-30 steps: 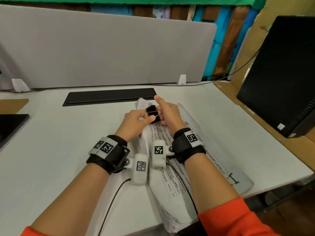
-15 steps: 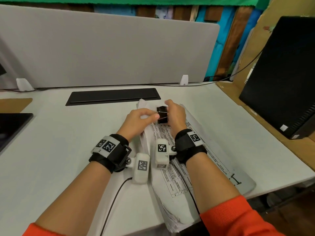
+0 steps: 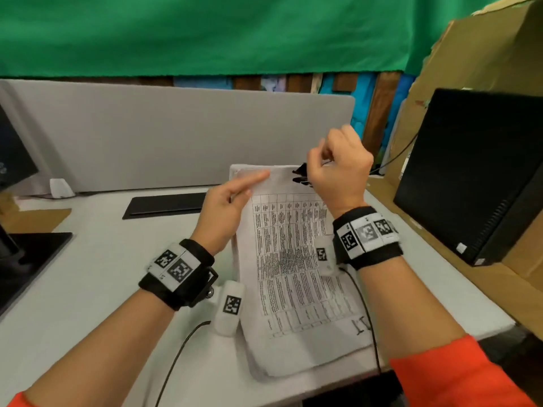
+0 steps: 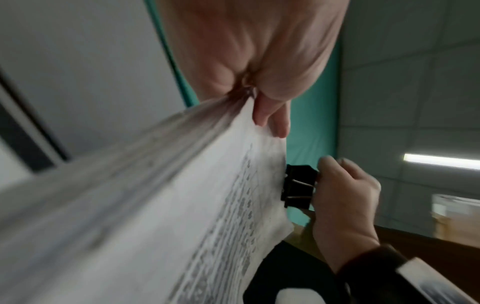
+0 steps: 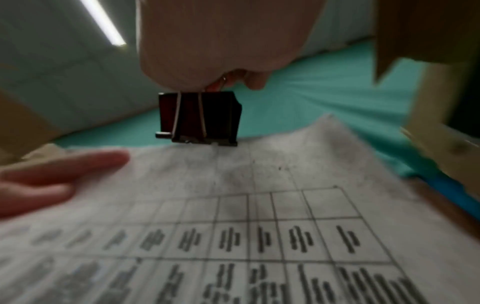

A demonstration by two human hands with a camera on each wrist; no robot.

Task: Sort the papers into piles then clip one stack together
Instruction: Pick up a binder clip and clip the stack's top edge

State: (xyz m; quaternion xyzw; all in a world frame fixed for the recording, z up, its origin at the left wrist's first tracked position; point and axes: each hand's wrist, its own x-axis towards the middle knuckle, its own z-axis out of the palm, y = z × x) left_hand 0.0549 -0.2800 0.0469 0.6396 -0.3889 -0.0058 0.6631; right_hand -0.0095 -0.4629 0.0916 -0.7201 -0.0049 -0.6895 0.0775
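**A:** Head view: the paper stack [image 3: 289,259] is being held tilted, near end down on the counter [image 3: 88,289], far end lifted. Its long axis is running away from the person, so the short top edge is the far one.

**B:** Hands?

**A:** The left hand [image 3: 226,205] is gripping the stack's top left corner, thumb underneath, index finger being laid straight across the top sheet. The right hand [image 3: 338,168] is curled round the wire handles of the binder clip [image 3: 301,176], squeezing them.

**B:** Clip relative to the edge?

**A:** Right wrist view: the clip [image 5: 200,118] is being held just beyond the top edge, right of centre, mouth pointing back toward the sheets [image 5: 233,216]. Left wrist view: its mouth [image 4: 298,186] is being brought against that edge. Whether any pages are already inside the jaws cannot be told; blur is hiding it.

**B:** So the move is along the long axis?

**A:** Judged so. The clip is being lined up to be pushed toward the person, along the long axis, with the right hand nearer the target edge and the left bracing the opposite corner.

**B:** Risk?

**A:** Sheets are looking fanned at the side; lower pages could be missed.
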